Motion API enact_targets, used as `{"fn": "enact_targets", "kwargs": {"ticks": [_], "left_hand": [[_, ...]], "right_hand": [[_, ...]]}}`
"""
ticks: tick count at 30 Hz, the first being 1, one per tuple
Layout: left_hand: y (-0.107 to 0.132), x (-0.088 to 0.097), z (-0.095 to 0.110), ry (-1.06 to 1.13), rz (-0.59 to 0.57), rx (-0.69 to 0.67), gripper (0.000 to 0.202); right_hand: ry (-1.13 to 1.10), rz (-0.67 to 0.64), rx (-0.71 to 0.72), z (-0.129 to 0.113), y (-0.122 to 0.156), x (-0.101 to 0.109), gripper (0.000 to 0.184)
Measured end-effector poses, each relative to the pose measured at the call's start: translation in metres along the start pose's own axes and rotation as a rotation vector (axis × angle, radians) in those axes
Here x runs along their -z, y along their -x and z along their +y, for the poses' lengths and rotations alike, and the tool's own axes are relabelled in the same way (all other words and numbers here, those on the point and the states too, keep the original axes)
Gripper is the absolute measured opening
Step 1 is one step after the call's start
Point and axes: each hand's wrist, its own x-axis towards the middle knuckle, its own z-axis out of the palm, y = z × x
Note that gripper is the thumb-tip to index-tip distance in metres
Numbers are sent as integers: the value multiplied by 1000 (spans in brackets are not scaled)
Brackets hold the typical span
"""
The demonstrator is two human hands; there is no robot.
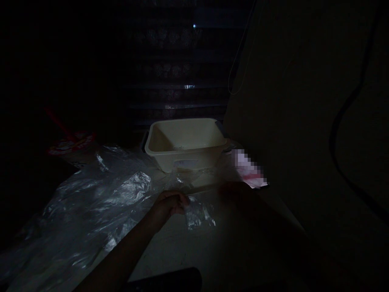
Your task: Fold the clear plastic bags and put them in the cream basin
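The scene is very dark. My left hand (170,204), fingers closed, grips a small piece of clear plastic film (197,214) just above the table. To the right, my right hand (232,192) is in deep shadow and smeared, so its fingers cannot be made out. Behind both hands stands a cream plastic tub (188,160) with dark side handles; a little something shiny lies in its bottom. A large heap of crumpled clear plastic bags (100,202) spreads over the table's left side, next to my left forearm.
At the left stands a cup (73,148) with a red patterned rim and a red straw. A pale, partly pixelated packet or paper (249,168) lies right of the tub. A dark object (170,280) sits at the near table edge. Blinds (170,73) hang behind; a cable runs down the right wall.
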Motion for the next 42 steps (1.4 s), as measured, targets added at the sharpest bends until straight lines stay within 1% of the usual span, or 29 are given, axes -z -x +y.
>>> {"fn": "enact_targets", "kwargs": {"ticks": [2, 6, 10, 12, 15, 17, 19, 22, 26, 30, 32, 35, 37, 38, 40, 42], "left_hand": [[0, -2, 0, -70, 20, -25, 13], [0, -6, -5, -222, 54, -110, 6], [1, -6, -11, -338, 63, -176, 12], [2, -5, -11, -442, 57, -266, 16], [4, -3, -9, -712, 64, -492, 20], [7, -4, -8, -883, 81, -573, 23], [9, -7, -9, -1022, 70, -601, 29], [14, -13, -16, -1242, 11, -636, 39], [19, -18, -26, -1536, -16, -609, 44], [21, -19, -27, -1694, -14, -562, 47], [21, -21, -25, -1726, -18, -543, 49], [20, -22, -24, -1742, -5, -539, 50], [19, -22, -26, -1740, 20, -555, 50], [19, -22, -27, -1737, 31, -565, 50], [20, -21, -28, -1730, 46, -583, 51], [21, -20, -29, -1721, 47, -595, 52]], "right_hand": [[8, 39, 1, -1, 2, -3, 26], [84, 123, 41, 0, 3, -5, 40], [227, 175, 94, 2, 4, -3, 39], [304, 187, 105, 2, 4, -1, 38], [386, 200, 121, 1, 5, 2, 36], [428, 211, 146, 1, 6, 3, 36], [468, 225, 179, 0, 7, 3, 35], [497, 238, 206, 0, 8, 2, 35], [462, 230, 158, -3, 9, 0, 35], [438, 252, 102, -9, 15, -3, 33], [538, 291, 116, -13, 20, -3, 29], [891, 372, 270, -14, 30, -6, 27], [1103, 369, 427, -11, 36, -12, 30], [1166, 333, 505, -9, 39, -17, 31], [1212, 228, 672, -5, 43, -31, 34], [1232, 92, 777, 0, 44, -48, 40]]}}
